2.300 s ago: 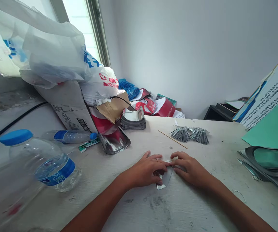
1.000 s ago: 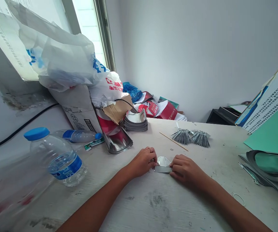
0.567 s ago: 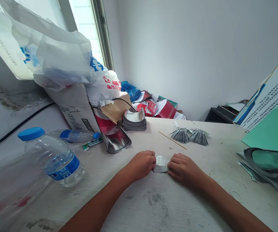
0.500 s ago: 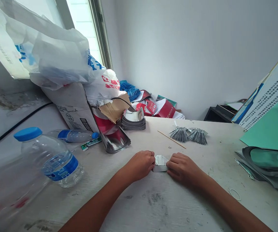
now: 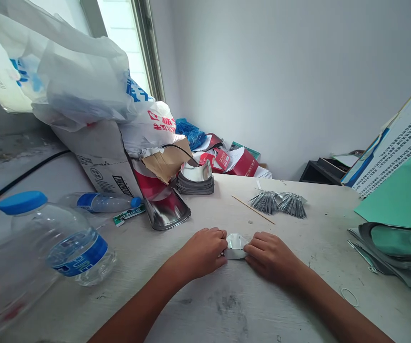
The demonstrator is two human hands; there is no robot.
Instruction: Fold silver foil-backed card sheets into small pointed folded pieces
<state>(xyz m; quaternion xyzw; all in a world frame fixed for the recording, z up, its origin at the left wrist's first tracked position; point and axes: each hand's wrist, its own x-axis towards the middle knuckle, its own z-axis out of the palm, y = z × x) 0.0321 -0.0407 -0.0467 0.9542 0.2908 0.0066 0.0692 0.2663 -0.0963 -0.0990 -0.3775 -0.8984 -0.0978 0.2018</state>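
Observation:
Between my hands, on the white tabletop (image 5: 191, 314), lies a small piece of shiny silver foil-like sheet (image 5: 235, 245) with a folded front strip. My left hand (image 5: 207, 252) pinches its left end, a ring showing on one finger. At the right end, my right hand (image 5: 268, 255) has its fingers closed on the edge. The fingertips of both hands are partly hidden. Beyond them lie a thin wooden stick (image 5: 252, 209) and two fanned bundles of thin silver strips (image 5: 264, 202).
To the left are a large water bottle (image 5: 80, 257), a smaller bottle lying down (image 5: 108, 202) and curved metallic sheets (image 5: 168, 209). Plastic bags (image 5: 84, 81) sit on a cardboard box (image 5: 98, 157). Dark sheets (image 5: 380, 243), a green sheet (image 5: 402, 195) and a rubber band (image 5: 349, 296) are at right.
Both hands stay on the silver piece, whose front strip now looks more bent. The view has shifted slightly, and the large bottle appears further left.

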